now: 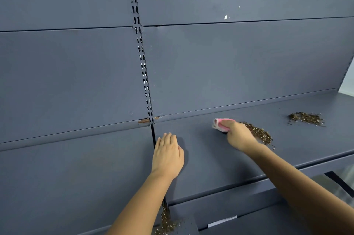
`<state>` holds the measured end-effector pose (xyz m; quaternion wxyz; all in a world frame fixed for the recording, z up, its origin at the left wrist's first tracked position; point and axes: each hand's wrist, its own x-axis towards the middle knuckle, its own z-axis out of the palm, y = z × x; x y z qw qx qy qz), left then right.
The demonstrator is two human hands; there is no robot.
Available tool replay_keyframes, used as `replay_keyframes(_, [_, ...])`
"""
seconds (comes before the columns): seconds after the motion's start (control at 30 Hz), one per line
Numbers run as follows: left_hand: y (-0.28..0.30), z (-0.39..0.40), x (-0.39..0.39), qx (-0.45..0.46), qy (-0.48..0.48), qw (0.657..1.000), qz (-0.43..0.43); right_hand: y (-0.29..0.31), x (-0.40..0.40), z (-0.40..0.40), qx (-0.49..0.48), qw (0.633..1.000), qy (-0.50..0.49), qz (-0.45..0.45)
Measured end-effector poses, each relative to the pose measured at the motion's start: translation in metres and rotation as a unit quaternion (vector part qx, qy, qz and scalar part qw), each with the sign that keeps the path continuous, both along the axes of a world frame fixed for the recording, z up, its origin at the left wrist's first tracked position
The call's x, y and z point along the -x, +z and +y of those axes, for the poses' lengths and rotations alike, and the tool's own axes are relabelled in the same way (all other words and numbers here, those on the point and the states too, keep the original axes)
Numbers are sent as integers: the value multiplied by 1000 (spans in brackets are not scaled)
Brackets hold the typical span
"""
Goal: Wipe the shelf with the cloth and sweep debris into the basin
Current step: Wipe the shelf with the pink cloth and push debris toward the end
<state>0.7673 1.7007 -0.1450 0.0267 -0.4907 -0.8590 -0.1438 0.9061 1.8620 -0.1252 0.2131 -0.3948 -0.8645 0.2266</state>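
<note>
A dark grey metal shelf point(206, 158) runs across the view. My right hand point(238, 135) grips a folded pink and white cloth point(220, 124) pressed on the shelf top. Right beside that hand lies a streak of brown debris point(258, 133). A second debris pile point(306, 118) sits farther right. My left hand point(168, 155) rests flat on the shelf with fingers together, holding nothing, next to the gap between two shelf sections. No basin is in view.
More debris point(165, 221) lies on a lower shelf under the gap point(153, 137). A slotted upright point(142, 53) runs up the grey back panel. A white label strip point(222, 221) sits on the lower shelf edge. A pale floor point(337, 183) shows at lower right.
</note>
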Motion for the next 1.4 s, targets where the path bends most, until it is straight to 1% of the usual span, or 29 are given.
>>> replay_keyframes(0.03, [0,0,0,1,0,1000,0,6,7,-12,-22,1000,18,13])
replay_keyframes(0.07, [-1,1,0,3,1,1000,0,10,16,-26,-36,998,49,6])
replay_keyframes(0.1, [-1,1,0,4,2,1000,-1,14,27,-42,-36,995,91,-20])
replay_keyframes(0.17, [-2,1,0,-2,5,1000,-2,10,49,-67,11,982,176,-73])
replay_keyframes(0.23, [-2,0,0,-11,10,1000,-5,-7,66,-73,3,973,215,-80])
replay_keyframes(0.33, [-2,0,0,-10,10,1000,-6,-21,78,-56,5,978,196,-67])
replay_keyframes(0.5, [-1,0,1,13,15,1000,-8,-20,78,-19,-1,985,149,-90])
replay_keyframes(0.57, [-2,0,1,16,12,1000,-10,-21,66,-3,0,988,121,-93])
replay_keyframes(0.7, [-3,2,3,22,15,1000,-11,-18,30,30,23,996,65,-64])
replay_keyframes(0.8, [-3,3,3,29,15,999,-14,-16,5,46,29,996,29,-76])
replay_keyframes(0.87, [-3,3,3,32,13,999,-18,-11,-3,46,27,996,25,-87])
replay_keyframes(0.9, [-3,3,2,33,13,999,-19,-8,-4,42,21,996,39,-79])
replay_keyframes(1.0, [-2,3,1,37,18,999,-22,1,2,21,8,994,109,7])
replay_keyframes(1.03, [-2,3,1,38,20,999,-20,6,6,10,-2,993,122,0])
replay_keyframes(1.1, [-1,3,0,40,24,999,-16,9,21,-9,-35,988,145,-50])
replay_keyframes(1.17, [-1,2,-1,43,30,999,-9,2,40,-29,-54,974,206,-75])
replay_keyframes(1.23, [0,2,-2,41,36,998,-9,-10,54,-46,-40,963,249,-90])
replay_keyframes(1.3, [1,2,-3,38,43,998,-9,-19,62,-51,-27,958,268,-97])
replay_keyframes(1.4, [1,2,-4,42,56,998,-3,-19,68,-40,-14,960,264,-87])
